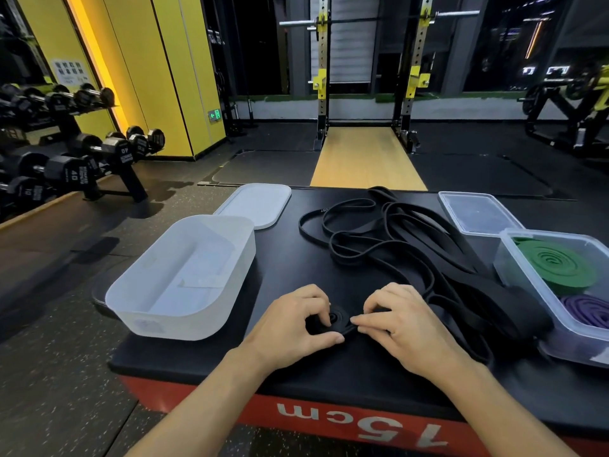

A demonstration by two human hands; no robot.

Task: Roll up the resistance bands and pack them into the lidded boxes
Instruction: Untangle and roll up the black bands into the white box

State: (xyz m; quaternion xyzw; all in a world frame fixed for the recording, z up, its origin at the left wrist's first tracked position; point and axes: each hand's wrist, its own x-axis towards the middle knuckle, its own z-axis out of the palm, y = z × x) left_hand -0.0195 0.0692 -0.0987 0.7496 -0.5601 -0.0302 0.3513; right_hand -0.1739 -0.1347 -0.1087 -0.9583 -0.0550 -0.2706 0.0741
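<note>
Black rubber band coil [334, 319], a tight flat spiral, pinched by left hand [296, 328] and right hand [402, 324]; bare platform [296, 367] reaches the near edge.

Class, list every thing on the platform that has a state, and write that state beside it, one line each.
white box: open, empty
white lid: off, lying behind the box
clear box: open, holds two rolled bands
clear lid: off, lying behind it
green band: rolled, packed
purple band: rolled, packed
black band: partly coiled, gripped by left hand, pinched by right hand
loose black bands: unrolled, tangled
</note>
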